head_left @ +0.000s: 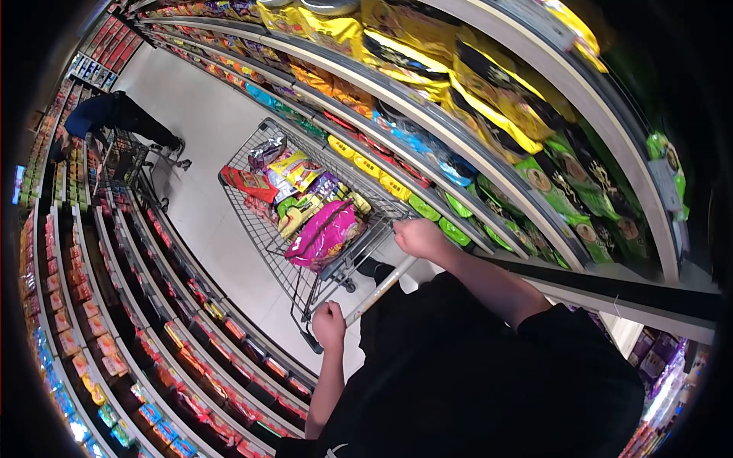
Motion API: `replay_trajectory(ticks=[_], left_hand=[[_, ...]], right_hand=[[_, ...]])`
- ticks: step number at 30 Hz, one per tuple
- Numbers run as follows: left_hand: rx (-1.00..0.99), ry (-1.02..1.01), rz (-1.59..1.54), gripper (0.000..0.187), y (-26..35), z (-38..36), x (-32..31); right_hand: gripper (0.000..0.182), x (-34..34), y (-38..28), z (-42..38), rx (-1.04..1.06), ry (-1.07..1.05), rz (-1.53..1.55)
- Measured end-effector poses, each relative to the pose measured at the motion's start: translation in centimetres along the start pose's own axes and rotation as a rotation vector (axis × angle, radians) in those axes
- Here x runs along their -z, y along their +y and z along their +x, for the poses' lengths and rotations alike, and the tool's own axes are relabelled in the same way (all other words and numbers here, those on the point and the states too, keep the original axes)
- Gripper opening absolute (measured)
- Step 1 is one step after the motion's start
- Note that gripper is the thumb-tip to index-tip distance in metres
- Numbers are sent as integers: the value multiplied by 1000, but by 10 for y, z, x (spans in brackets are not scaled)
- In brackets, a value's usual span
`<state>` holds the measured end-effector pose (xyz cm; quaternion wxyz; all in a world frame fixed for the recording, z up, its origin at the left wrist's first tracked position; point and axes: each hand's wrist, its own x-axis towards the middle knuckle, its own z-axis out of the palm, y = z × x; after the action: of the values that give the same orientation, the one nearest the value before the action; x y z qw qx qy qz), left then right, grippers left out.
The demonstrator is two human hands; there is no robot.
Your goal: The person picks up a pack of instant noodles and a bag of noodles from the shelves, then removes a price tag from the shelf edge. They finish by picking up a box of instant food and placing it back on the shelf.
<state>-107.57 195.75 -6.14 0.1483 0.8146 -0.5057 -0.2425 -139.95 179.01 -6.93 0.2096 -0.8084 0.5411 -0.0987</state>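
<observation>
The left hand [330, 324] and right hand [420, 239] are gripping the handle [380, 291] at frame centre — the shopping cart [305, 288] is standing beyond, carrying a magenta bag [328, 233] — while at upper left another person [99, 114] is leaning beside a second cart [121, 169].

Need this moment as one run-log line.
left hand: closed on handle | right hand: closed on handle | cart: packs, pink bag near handle | ahead: another person bent beside second cart

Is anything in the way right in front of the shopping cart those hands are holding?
Nothing visible right in front of the cart, just floor. Farther along, to the left, a person leans beside another cart at the shelves.
</observation>
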Motion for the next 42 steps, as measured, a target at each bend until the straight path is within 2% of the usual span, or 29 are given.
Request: replay_trajectory(ticks=[4,6,8,13,18,26,28,29,30,31,32,34,35,38,40,42], left_hand=[[56,5,2,45,-4,-32,-15],[74,12,21,45,8,-54,-12],[-33,106,18,43,5,-75,-21],[9,112,29,42,-2,-126,-39],[-8,135,-17,42,5,-179,-55],[-53,61,-20,45,0,-245,-63],[-40,16,-65,46,-11,-256,-70],[-53,-3,-91,46,-16,-262,-71],[-68,-17,-123,46,-17,-267,-69],[-58,-49,-193,47,4,-278,-57],[-116,-21,-159,49,-10,-279,-69],[-138,21,-211,48,-16,-291,-64],[-83,-27,-215,45,-2,-300,-56],[-151,0,-221,46,-26,-305,-79],[-132,-13,-260,45,-26,-311,-81],[-175,0,-304,43,-41,-313,-97]], right_hand=[[19,-4,8,-39,5,105,46],[19,-9,13,-59,13,72,47],[19,-6,15,-80,7,101,68],[20,-9,23,-134,25,160,103],[19,3,28,-186,-13,100,92],[18,25,24,-254,-53,216,174],[17,29,24,-265,-241,315,573],[18,25,27,-267,-297,458,744],[18,35,25,-268,-291,487,736],[20,44,29,-270,-333,575,1016],[24,54,37,-270,-363,658,1297],[38,129,12,-283,-460,706,1374],[46,149,13,-287,-461,740,1468],[65,189,20,-292,-455,763,1714],[67,201,28,-289,-456,743,1723],[70,208,42,-286,-531,722,1908]])
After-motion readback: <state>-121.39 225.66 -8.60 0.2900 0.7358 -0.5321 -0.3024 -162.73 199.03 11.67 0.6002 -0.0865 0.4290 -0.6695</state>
